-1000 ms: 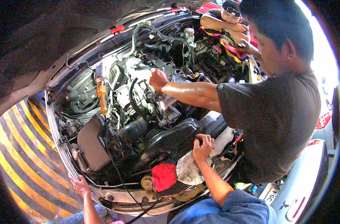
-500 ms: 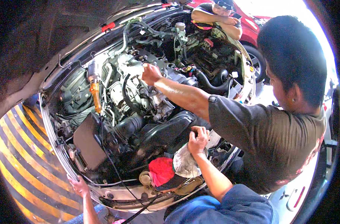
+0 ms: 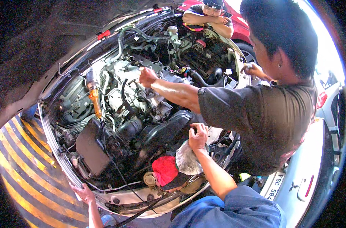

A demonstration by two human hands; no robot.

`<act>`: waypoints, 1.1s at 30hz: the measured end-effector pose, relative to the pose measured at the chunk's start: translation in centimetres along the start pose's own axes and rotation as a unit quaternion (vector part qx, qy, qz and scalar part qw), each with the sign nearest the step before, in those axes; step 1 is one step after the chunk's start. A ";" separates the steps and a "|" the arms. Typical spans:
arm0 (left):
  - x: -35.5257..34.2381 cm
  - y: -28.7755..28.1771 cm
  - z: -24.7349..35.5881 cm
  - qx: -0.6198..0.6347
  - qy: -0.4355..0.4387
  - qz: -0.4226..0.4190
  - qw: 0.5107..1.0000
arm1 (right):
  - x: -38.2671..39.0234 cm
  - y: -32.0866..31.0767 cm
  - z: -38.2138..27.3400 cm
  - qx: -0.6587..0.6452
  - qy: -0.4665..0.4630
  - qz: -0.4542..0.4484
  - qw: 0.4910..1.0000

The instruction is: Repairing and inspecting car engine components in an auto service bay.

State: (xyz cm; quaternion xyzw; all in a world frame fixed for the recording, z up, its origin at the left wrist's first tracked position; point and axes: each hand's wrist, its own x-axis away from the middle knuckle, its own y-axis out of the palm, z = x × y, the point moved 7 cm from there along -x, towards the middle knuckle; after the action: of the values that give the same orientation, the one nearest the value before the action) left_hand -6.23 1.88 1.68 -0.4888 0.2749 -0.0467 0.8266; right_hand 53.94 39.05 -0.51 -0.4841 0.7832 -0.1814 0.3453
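Note:
My left hand (image 3: 84, 194) rests on the pale front fender edge (image 3: 62, 167) of a car, its fingers stretched along the rim. My right hand (image 3: 198, 137) is raised over the front of the engine bay, with fingers loosely bent, thumb and forefinger apart, and nothing visible in them. Beneath its wrist lies a greyish-white rag (image 3: 188, 161), beside a red cloth (image 3: 165, 170). Just beyond is a black plastic air duct (image 3: 165, 131). A co-worker's hand (image 3: 147, 77) reaches onto the engine (image 3: 121, 100); what its fingers hold is hidden.
An orange work lamp (image 3: 94, 99) hangs by the engine, its black cable (image 3: 114, 163) running toward me. The raised hood (image 3: 36, 49) covers the upper left. A co-worker (image 3: 260, 117) leans in at right; another person (image 3: 211, 17) leans at the far side. Striped floor (image 3: 32, 167) lies left.
The view has shifted, so the scene sits further left. The co-worker's other hand now shows at the far right fender. My right hand's fingers look slightly more spread; my left hand stays at the fender.

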 end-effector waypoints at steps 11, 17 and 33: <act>0.1 0.5 -0.6 -0.044 -0.056 -0.018 0.997 | 0.1 0.1 0.0 0.015 0.011 -0.033 0.999; -0.1 0.8 -1.4 -0.099 -0.045 -0.014 0.994 | 1.5 1.7 2.2 0.033 -0.061 -0.049 0.996; 0.1 -0.3 0.1 -0.208 -0.130 -0.090 0.965 | 1.4 1.1 1.4 0.055 -0.049 -0.067 0.995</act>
State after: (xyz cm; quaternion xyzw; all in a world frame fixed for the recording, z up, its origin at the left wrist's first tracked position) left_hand -6.00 1.80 1.92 -0.6743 0.1239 0.0006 0.7280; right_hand 53.85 38.37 -2.73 -0.5244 0.7199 -0.2231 0.3963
